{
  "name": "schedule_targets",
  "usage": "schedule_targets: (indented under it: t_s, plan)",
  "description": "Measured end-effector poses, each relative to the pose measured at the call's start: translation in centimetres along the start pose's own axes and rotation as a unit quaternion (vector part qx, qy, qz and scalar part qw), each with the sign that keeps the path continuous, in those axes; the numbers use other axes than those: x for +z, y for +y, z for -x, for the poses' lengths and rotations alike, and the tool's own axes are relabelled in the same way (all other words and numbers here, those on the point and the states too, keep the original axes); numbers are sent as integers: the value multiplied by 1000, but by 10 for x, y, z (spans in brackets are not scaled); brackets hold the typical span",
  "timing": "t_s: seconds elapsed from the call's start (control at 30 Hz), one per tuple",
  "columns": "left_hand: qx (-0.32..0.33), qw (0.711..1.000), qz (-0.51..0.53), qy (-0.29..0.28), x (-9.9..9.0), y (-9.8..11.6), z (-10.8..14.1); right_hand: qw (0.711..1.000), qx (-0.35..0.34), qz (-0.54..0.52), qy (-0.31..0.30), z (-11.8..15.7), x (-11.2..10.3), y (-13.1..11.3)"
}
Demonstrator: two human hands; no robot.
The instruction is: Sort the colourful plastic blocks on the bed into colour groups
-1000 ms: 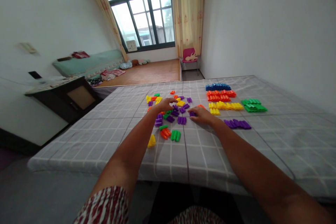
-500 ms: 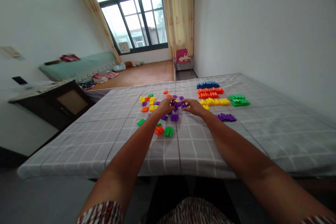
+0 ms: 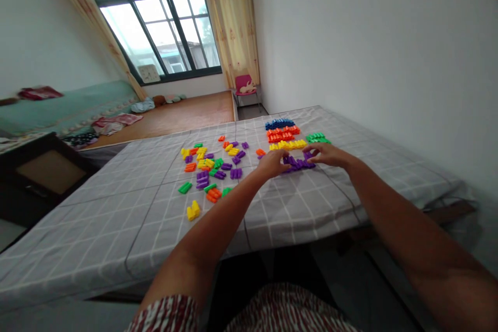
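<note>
Fingers curve, slightly parted, on left hand (image 3: 273, 164) and right hand (image 3: 330, 155); any pinch is unclear. Checked tabletop (image 3: 155, 218) carries loose coloured pieces (image 3: 202, 177), a yellow row (image 3: 288, 145) and, between the hands, a purple row (image 3: 299, 164).

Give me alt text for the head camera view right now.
Two bare hands, left and right, touch a purple row beside other color-sorted rows; mixed pieces lie scattered leftward on a checked cloth.
</note>
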State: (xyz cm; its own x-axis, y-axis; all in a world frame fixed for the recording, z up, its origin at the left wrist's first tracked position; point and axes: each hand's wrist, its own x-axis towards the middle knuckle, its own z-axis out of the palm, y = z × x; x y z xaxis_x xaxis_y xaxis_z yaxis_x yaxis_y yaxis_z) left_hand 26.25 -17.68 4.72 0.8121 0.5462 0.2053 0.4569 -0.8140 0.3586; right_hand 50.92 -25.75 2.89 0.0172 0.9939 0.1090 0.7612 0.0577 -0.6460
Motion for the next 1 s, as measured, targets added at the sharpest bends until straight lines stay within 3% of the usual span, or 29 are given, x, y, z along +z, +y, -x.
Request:
schedule_targets:
  t_s: [0.3, 0.5, 0.67, 0.83, 1.0]
  plan:
    - [-44, 998, -33, -6, 27, 2, 1, 999, 1, -3, -35, 3, 4, 7]
    - [-50, 999, -12, -12, 29, 0, 0, 999, -2, 14, -52, 2, 13, 10]
    - [-45, 999, -4, -9, 31, -5, 3, 999, -6, 35, -31, 3, 9, 6]
    - [-39, 999, 4, -6, 22, -7, 8, 997, -25, 60, -43, -1, 2, -11]
    - [-15, 1000, 15, 22, -3, -12, 31, 996, -65, 56, -27, -7, 15, -41]
